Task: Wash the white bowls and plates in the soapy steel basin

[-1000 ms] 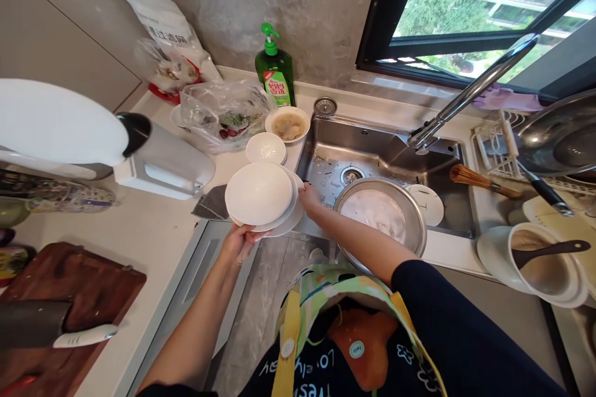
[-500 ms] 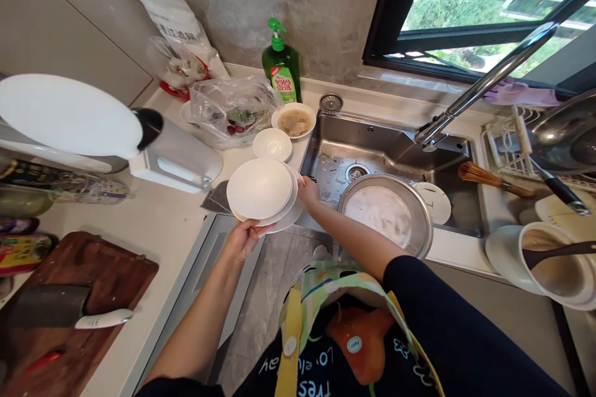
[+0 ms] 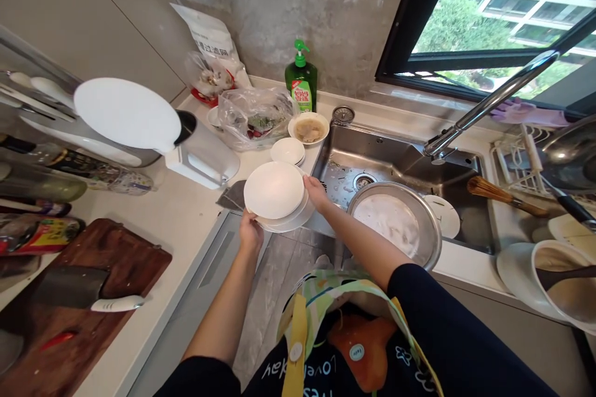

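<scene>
A stack of white plates [image 3: 274,189] sits by the sink's left edge, its lower plates jutting out toward me. My left hand [image 3: 251,231] grips the near-left rim of the upper plate, thumb at its edge. On the opposite side, my right hand [image 3: 317,192] closes around the right rim. Whether the lower plates are also gripped, I cannot tell. Just behind are small white bowls [image 3: 287,150], stacked, and a bowl of brownish liquid [image 3: 310,129]. A grey cloth [image 3: 231,196] lies left of the plates.
The steel sink [image 3: 347,146] holds a basin of foamy water [image 3: 437,232] and a white dish [image 3: 444,217]. A green pump bottle [image 3: 302,84] and a plastic bag [image 3: 256,118] stand behind. At left, a cleaver [image 3: 69,287] rests on a cutting board [image 3: 139,248]. A faucet [image 3: 488,105] overhangs the sink.
My left hand has shifted from the plates' front edge to the left rim of the upper plate. My right hand stays at the right rim. The view has shifted slightly.
</scene>
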`<state>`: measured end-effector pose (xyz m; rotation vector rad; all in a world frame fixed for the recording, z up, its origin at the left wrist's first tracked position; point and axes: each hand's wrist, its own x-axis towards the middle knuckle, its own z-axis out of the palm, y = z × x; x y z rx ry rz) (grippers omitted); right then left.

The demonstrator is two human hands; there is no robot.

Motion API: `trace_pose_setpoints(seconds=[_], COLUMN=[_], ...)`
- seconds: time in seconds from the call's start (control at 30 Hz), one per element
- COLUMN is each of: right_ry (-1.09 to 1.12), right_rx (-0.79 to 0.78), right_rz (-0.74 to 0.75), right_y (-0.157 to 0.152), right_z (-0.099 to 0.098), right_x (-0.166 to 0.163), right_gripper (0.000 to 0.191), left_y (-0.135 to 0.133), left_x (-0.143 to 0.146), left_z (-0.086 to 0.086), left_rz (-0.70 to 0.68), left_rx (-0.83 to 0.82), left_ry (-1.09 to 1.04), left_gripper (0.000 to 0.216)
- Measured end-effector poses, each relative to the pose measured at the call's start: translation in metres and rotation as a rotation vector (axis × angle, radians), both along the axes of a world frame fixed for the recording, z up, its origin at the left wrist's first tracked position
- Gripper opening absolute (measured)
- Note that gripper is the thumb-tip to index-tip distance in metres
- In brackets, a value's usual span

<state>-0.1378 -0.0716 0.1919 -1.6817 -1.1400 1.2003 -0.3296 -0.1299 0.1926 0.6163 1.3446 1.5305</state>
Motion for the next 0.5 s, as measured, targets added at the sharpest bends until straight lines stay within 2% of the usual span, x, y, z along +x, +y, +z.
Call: trace_pose_setpoints(seconds=[0.1, 0.23, 0.37, 0.5], right_ry=[0.014, 0.052, 0.131, 0.16], right_rx=[0.006, 0.021, 0.012, 0.051], right_rz=[-0.008, 0.019, 0.013, 0.052], right_y=[-0.001, -0.009, -0.018, -0.022], right_z=[0.002, 0.003, -0.001, -0.008], right_x=[0.001, -0.001, -0.008, -0.014], right_gripper=[0.036, 0.037, 0.039, 0.038], left_y=[0.009, 0.013, 0.011, 0.01], left_x=[0.005, 0.005, 0.0, -0.003], left_z=[-0.003, -0.004, 0.003, 0.008], left_rz=[0.05, 0.045, -0.017, -0.009], left_rx=[-0.046, -0.128, -0.119, -0.099], left_ry=[-0.052, -0.053, -0.071, -0.115], left_gripper=[0.028, 0.035, 0.039, 0.036])
